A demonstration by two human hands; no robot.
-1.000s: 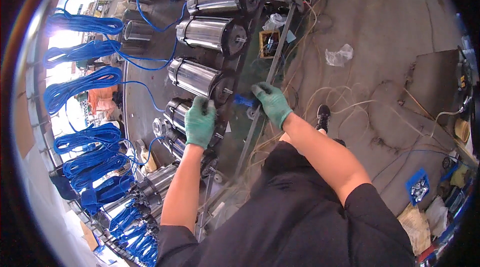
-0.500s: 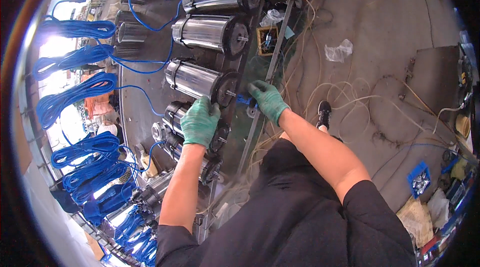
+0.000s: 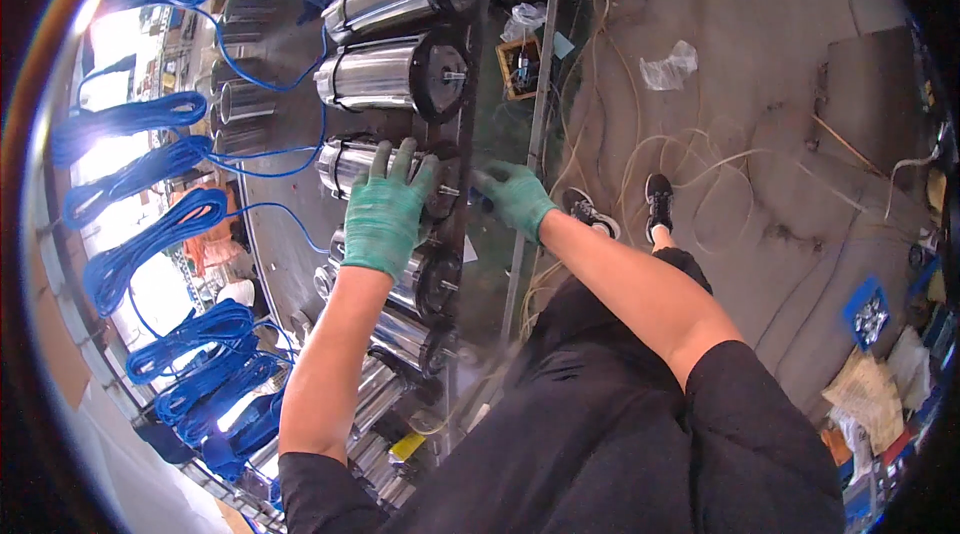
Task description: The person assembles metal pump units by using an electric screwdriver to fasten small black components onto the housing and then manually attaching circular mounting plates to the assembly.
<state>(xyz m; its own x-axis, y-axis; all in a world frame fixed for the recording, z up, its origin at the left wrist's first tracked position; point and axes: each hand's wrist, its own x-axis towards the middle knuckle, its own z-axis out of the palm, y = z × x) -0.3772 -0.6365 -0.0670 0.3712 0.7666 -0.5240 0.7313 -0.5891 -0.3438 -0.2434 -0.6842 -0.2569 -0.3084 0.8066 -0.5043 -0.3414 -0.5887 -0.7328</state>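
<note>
My left hand (image 3: pixel 383 209), in a green knit glove, rests with its fingers spread across a shiny metal cylinder (image 3: pixel 340 166) with a black end cap. A short shaft (image 3: pixel 449 191) sticks out of that cap. Just right of the shaft is my right hand (image 3: pixel 515 196), gloved alike, its fingers curled at the bench edge. Something small and dark shows at its fingertips; its kind is too unclear to name. More capped cylinders lie side by side, one (image 3: pixel 385 74) beyond my left hand and another (image 3: pixel 425 279) nearer me.
Coils of blue cable (image 3: pixel 155 244) hang along the left, with strands running to the bench. A metal rail (image 3: pixel 540 104) runs beside the bench. A small box (image 3: pixel 520 69), a clear plastic bag (image 3: pixel 668 67) and looping hoses (image 3: pixel 700 159) lie to the right. A blue tray (image 3: pixel 866 312) stands farther right.
My left hand has moved from beside the cylinders to lie over one, fingers now spread. The right hand has shifted slightly left. The view has shifted, and both my shoes now show.
</note>
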